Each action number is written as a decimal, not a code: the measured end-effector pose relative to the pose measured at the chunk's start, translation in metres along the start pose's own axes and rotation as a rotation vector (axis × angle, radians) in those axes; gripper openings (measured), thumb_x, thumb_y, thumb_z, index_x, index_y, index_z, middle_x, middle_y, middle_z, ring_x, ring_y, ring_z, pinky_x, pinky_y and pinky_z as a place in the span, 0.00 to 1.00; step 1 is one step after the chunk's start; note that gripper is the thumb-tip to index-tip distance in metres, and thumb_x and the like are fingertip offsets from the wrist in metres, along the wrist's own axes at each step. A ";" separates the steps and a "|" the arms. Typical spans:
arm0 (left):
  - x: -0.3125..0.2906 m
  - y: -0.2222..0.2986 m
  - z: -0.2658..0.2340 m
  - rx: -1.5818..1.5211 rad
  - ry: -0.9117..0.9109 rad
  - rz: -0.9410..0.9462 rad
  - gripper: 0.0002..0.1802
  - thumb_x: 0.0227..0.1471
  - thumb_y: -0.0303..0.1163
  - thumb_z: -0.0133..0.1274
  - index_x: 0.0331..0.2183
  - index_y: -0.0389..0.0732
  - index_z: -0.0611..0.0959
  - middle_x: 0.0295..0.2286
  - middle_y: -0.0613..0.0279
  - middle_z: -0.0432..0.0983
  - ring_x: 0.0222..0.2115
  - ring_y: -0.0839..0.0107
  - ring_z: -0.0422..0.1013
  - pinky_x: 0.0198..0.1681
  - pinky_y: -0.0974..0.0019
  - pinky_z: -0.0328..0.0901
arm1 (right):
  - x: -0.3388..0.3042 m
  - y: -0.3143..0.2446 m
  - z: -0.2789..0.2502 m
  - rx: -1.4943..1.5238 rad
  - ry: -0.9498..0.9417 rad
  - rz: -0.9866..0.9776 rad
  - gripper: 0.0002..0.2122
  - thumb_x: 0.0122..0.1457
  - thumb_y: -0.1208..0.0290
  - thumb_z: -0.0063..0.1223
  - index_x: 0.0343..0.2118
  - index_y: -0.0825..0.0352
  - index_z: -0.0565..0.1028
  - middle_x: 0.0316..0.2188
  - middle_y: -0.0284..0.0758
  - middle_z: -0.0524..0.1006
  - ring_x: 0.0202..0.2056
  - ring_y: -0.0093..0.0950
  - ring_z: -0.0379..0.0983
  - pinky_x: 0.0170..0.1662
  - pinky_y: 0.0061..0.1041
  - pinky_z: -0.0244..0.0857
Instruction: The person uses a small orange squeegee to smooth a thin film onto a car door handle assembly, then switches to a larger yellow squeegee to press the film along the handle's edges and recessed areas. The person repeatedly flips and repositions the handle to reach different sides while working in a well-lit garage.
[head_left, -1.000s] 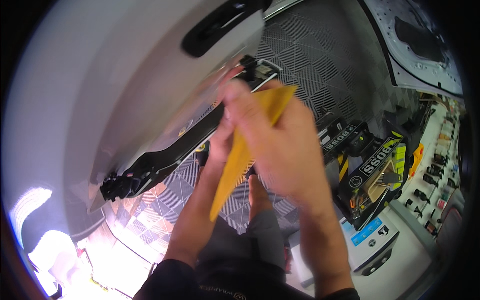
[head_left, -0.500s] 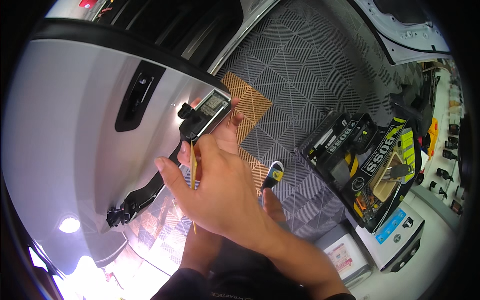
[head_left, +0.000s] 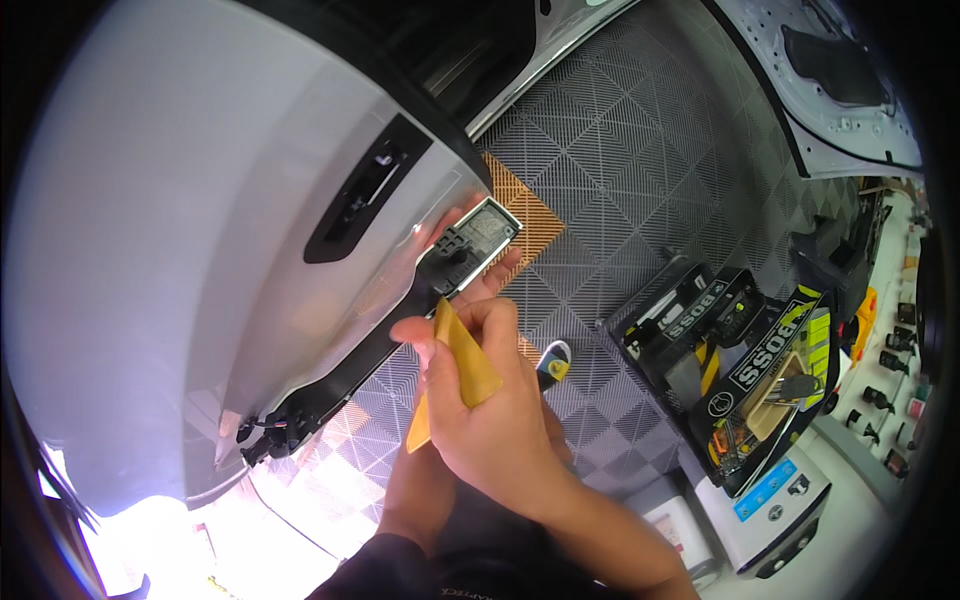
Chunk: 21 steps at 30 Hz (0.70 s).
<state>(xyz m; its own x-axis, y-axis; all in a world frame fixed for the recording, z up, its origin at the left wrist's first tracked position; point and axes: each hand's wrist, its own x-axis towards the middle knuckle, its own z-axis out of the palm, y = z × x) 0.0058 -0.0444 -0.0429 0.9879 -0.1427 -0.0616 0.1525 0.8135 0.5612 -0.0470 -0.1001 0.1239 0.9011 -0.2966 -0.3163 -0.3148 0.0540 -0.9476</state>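
Note:
In my right hand (head_left: 490,410), fingers closed, I grip a yellow plastic squeegee (head_left: 465,365). Its pointed end is up at the edge of a long black plastic car part (head_left: 385,335); whether it touches there I cannot tell. The part's upper end is a pale-rimmed rectangular frame with a black clip-like piece, and its lower end carries black fittings. Behind that upper end, my left hand (head_left: 495,278) supports it, with fingertips showing on both sides and the palm mostly hidden. Alongside lies a glossy silver-grey car panel (head_left: 230,200) with a black handle recess (head_left: 365,190).
An open black tool bag (head_left: 735,375) with tools and a tan tray stands at the right, beside a white box (head_left: 775,510). The floor is grey ribbed tile (head_left: 620,150) with an orange tile (head_left: 525,205). A shoe tip (head_left: 553,362) shows below my hands. An open white car door (head_left: 840,80) is at the upper right.
The squeegee has turned from edge-on to show its broad face. My view has shifted, so the panel and black part sit farther right. My left hand still supports the part.

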 end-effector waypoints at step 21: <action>0.000 0.005 0.023 0.006 -0.075 0.045 0.43 0.50 0.57 0.67 0.57 0.38 0.74 0.60 0.50 0.64 0.58 0.45 0.70 0.61 0.34 0.68 | -0.011 0.033 0.061 0.386 0.405 -0.046 0.05 0.67 0.81 0.48 0.44 0.73 0.69 0.34 0.33 0.77 0.32 0.15 0.71 0.35 0.16 0.65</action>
<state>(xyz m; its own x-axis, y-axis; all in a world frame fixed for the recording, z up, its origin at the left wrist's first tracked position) 0.0062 -0.0532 -0.0206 0.9886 -0.1482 0.0255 0.1078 0.8166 0.5670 -0.0492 -0.0366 0.0935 0.7011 -0.6449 -0.3043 -0.0778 0.3550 -0.9316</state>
